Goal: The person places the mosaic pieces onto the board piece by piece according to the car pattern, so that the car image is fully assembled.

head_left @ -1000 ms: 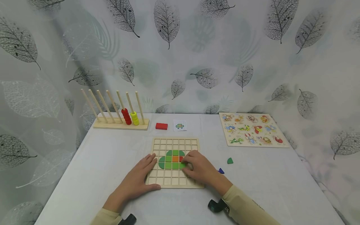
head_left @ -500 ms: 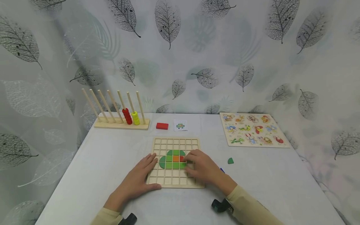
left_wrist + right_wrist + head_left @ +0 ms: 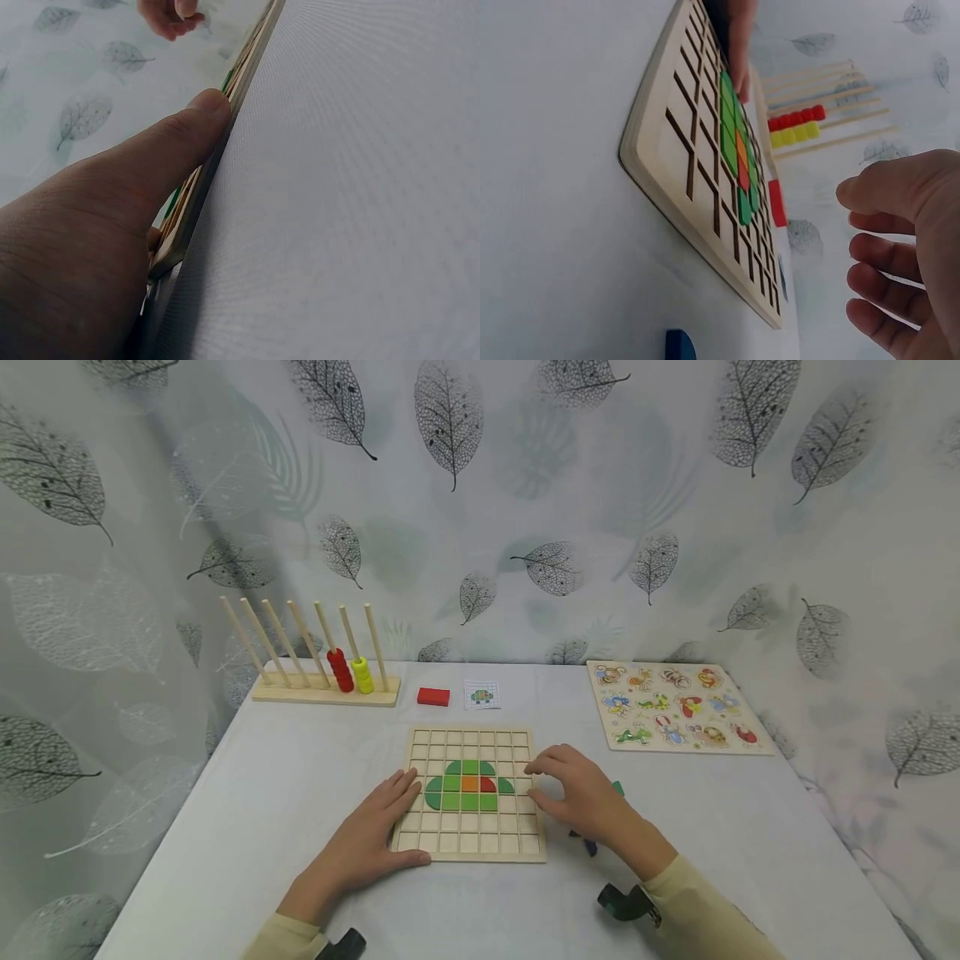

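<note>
Left hand (image 3: 367, 831) touches the grid board (image 3: 468, 843) to its right.

Table (image 3: 465, 910): rack (image 3: 322, 695) back-left corner; block (image 3: 433, 697), card (image 3: 482, 695) near back edge; puzzle (image 3: 648, 717) back-right corner; grid (image 3: 459, 843) before card, tiles (image 3: 470, 784) in it.

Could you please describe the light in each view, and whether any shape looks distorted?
Head view: bright, fairly even light, grid board clear; left wrist view: dimmer, left grip in shade, dark shadow beside the board's edge; right wrist view: also dim, the board steeply slanted, its near end looking much larger than the far end.
</note>
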Motion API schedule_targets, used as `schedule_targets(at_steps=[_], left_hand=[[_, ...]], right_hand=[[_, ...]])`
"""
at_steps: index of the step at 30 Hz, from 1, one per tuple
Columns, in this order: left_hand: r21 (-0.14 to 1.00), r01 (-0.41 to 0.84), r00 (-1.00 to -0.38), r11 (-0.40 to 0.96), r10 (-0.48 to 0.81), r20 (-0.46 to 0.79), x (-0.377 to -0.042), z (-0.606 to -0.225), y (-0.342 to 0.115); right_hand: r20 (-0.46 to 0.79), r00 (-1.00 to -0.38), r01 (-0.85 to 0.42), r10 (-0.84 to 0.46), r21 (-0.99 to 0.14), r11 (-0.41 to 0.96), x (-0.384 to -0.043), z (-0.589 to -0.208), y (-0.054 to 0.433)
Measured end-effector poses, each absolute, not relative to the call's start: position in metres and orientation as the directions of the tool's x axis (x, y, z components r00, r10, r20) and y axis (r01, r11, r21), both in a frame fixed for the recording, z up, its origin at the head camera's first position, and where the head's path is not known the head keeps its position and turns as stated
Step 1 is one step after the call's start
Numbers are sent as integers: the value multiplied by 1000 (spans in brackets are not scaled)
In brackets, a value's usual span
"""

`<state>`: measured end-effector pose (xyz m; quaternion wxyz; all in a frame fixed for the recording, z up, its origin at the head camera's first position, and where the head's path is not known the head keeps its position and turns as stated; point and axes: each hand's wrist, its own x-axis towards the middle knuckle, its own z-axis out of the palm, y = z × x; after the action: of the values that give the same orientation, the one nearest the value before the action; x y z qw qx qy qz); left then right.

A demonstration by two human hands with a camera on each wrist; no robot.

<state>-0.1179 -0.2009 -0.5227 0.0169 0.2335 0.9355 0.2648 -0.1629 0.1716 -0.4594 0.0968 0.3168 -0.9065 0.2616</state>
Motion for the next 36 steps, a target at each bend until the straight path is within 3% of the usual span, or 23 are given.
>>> schedule_targets(at_steps=[24,36], left_hand=[[499,435,-890,750,443,110,-117,-525,-202],[508,421,-892,752,444,83,-118,-524,-202]], right_hand=[[331,-870,-480,-365,-399,782,-164,-449,247],[326,-887,-444,-328,-401,801,-166,-456,270]])
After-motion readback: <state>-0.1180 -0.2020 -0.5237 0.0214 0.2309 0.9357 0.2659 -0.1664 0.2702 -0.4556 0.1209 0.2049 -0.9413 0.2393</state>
